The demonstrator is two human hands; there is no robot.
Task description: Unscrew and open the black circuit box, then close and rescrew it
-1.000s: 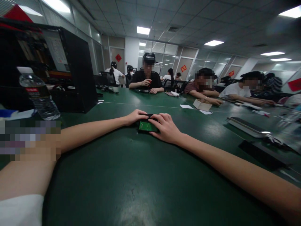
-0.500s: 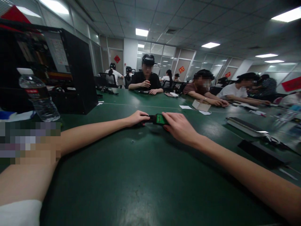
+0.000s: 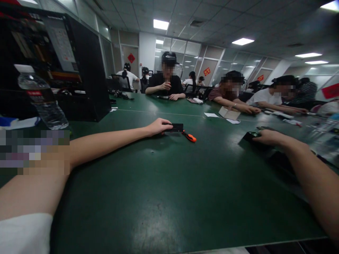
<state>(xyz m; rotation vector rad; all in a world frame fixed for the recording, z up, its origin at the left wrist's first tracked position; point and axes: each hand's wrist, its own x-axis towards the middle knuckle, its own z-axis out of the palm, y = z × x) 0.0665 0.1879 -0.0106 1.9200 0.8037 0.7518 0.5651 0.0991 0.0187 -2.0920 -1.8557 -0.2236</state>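
Observation:
My left hand (image 3: 159, 127) is closed around the end of a small black rectangular part (image 3: 177, 127), held just over the green table. Right beside that part lies a tool with an orange and black handle (image 3: 190, 137); its other end is hidden behind the part. Far to the right, my right hand (image 3: 271, 137) grips a flat dark part with a greenish face (image 3: 250, 135), low over the tabletop. Fingers cover much of this piece, and its exact kind does not show.
An opened black computer case (image 3: 88, 67) and a water bottle (image 3: 43, 97) stand at the left. White papers (image 3: 211, 115) and a small box (image 3: 229, 112) lie farther back. Across the table sits a person in black (image 3: 165, 84); others work at the right.
My right hand has moved away from my left, far to the right, carrying the green-faced part. The orange-handled tool has come into view. My left hand stays near the middle with the black part.

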